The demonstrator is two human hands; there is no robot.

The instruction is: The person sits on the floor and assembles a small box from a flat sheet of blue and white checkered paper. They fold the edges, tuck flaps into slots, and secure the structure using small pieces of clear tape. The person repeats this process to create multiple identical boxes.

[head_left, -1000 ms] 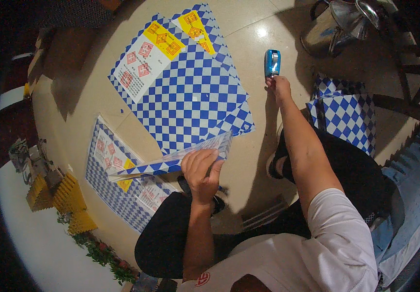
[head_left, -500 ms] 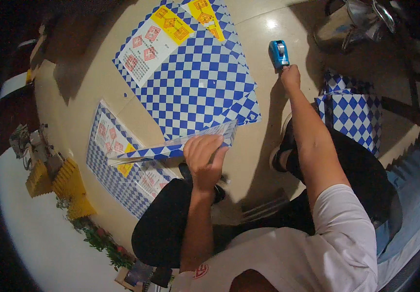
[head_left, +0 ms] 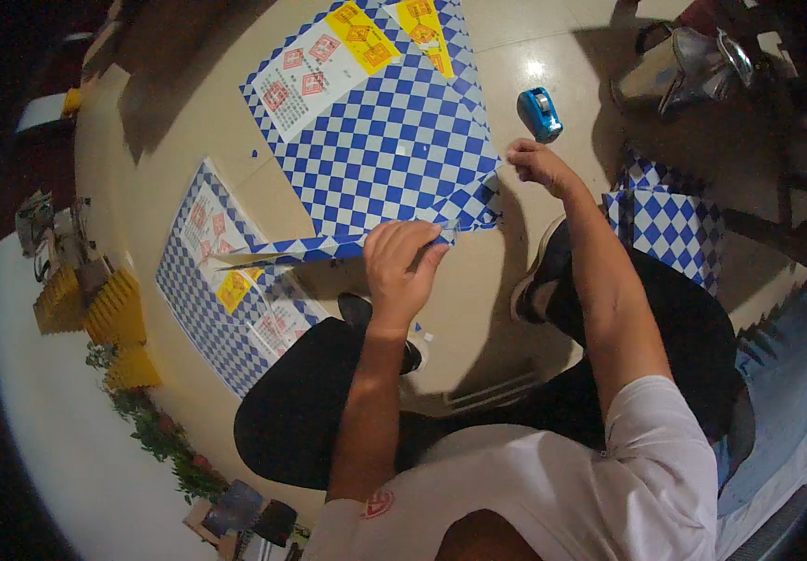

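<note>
My left hand point(head_left: 401, 266) pinches the folded edge of the large blue-and-white checkered paper sheet point(head_left: 380, 140) lying flat on the tan floor point(head_left: 478, 309), pressing so the crease holds. My right hand point(head_left: 539, 166) is closed at the sheet's right corner, just below the small blue tape dispenser point(head_left: 539, 114); whether it grips anything, I cannot tell. A second checkered sheet point(head_left: 226, 299) lies to my left, a folded stack point(head_left: 665, 220) to my right.

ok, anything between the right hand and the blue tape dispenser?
Nothing: in the head view only bare floor separates the right hand from the blue tape dispenser.
</note>
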